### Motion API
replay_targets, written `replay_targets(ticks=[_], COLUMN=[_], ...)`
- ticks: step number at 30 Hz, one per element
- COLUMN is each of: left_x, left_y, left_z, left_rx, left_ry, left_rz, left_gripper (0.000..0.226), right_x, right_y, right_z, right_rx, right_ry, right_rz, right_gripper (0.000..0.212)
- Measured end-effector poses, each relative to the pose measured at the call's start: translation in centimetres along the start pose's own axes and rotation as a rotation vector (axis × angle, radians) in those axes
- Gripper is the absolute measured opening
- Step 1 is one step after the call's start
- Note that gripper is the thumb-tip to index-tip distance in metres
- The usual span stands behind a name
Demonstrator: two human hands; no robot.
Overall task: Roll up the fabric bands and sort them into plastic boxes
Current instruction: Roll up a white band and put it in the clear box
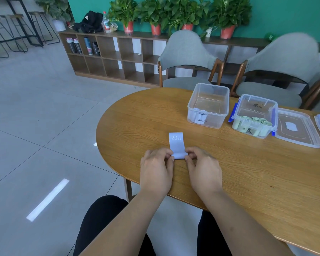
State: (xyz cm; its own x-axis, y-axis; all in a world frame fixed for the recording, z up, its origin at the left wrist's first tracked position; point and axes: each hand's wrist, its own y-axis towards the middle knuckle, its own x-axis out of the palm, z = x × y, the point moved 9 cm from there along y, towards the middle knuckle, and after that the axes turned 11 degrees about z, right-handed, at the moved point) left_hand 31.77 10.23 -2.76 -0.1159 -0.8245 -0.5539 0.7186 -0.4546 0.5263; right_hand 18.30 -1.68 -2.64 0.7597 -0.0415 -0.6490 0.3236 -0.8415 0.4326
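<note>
Both hands, left hand (156,166) and right hand (201,166), pinch half-rolled lavender band (176,145) near bench (137,117) front edge; green box (254,119) stocked, clear box (208,106) nearly bare.

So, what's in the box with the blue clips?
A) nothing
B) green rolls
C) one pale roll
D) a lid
B: the clipped box holds several green rolls, while the single pale roll sits in the other box.
</note>
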Motion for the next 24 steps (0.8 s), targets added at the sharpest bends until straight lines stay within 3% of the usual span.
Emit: replay_targets(ticks=[10,24], left_x=[0.3,0.5], left_y=[0.6,1.3], left_z=[-0.1,-0.1], left_rx=[-0.017,-0.017], left_ry=[0.047,0.033], left_rz=[-0.042,-0.04], left_gripper=[0.023,0.024], right_x=[0.7,0.3], right_y=[0.8,1.6], right_z=[-0.8,0.0], right_rx=[-0.078,-0.019], right_ry=[-0.129,0.033], right_rz=[-0.09,-0.125], right_gripper=[0.029,0.019])
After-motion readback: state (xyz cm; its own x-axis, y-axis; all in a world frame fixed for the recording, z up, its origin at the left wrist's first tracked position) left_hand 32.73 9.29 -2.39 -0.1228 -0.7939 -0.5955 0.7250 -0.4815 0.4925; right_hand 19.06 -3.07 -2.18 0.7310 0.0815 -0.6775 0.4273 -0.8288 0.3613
